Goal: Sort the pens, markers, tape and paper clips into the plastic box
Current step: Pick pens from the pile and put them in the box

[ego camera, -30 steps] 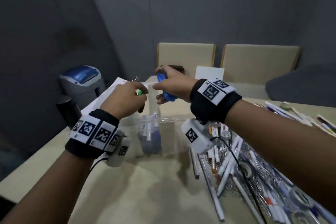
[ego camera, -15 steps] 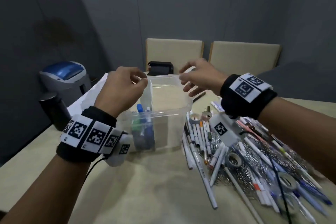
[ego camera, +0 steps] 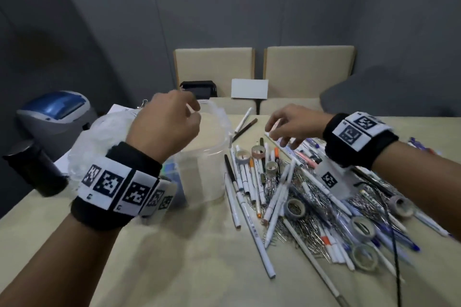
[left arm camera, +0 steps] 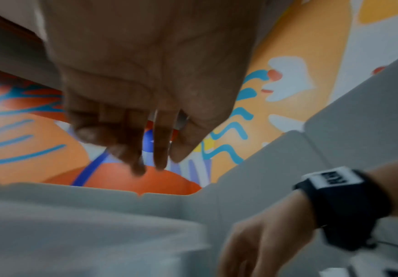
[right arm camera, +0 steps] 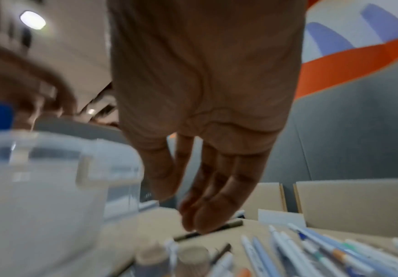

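The clear plastic box (ego camera: 207, 177) stands on the table left of centre, and coloured markers (ego camera: 172, 169) show through its wall by my left wrist. My left hand (ego camera: 194, 117) hovers over the box's far rim with loosely curled fingers and nothing in it; the left wrist view shows the same hand (left arm camera: 155, 159) empty. My right hand (ego camera: 277, 132) hangs over the far end of the pile with relaxed fingers and holds nothing. Its fingertips (right arm camera: 193, 224) are just above a dark pen. The pile holds pens (ego camera: 249, 222), tape rolls (ego camera: 295, 207) and paper clips (ego camera: 306, 197).
A grey and blue bin (ego camera: 56, 112) and a black cylinder (ego camera: 35, 169) stand at the left. Two chairs (ego camera: 214, 67), a white card (ego camera: 249, 88) and a black device (ego camera: 198, 88) are at the far edge. Papers (ego camera: 119, 109) lie behind the box.
A second ago my left hand held a green marker and my right a blue one above the box. Both hands are now empty, and the right has moved right over the pile.
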A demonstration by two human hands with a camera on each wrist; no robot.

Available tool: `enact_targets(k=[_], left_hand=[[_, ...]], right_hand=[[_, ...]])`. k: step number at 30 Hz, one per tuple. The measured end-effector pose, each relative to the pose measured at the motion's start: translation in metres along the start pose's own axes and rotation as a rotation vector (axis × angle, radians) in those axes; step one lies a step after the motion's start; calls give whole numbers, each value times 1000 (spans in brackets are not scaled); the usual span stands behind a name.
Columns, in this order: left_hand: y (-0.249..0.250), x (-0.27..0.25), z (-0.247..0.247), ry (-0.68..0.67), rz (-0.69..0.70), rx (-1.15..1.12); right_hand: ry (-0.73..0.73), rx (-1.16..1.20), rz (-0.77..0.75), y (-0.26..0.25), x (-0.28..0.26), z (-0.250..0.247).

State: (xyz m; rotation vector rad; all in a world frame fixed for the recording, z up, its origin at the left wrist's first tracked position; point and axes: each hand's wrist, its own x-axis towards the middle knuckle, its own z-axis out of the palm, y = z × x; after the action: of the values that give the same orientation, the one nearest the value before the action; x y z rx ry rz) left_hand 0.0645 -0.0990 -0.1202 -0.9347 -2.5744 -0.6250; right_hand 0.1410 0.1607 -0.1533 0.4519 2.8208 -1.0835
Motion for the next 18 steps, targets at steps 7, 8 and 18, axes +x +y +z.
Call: enact_targets(k=[7, 8, 18], left_hand=[[82, -23, 63, -240, 314, -253], [85, -24, 82, -332, 303, -208], [89, -12, 183, -644, 202, 37]], right_hand=[[-40, -329, 59, 41, -11, 18], [-17, -301, 87, 48, -15, 16], [128, -175, 269, 104, -50, 2]])
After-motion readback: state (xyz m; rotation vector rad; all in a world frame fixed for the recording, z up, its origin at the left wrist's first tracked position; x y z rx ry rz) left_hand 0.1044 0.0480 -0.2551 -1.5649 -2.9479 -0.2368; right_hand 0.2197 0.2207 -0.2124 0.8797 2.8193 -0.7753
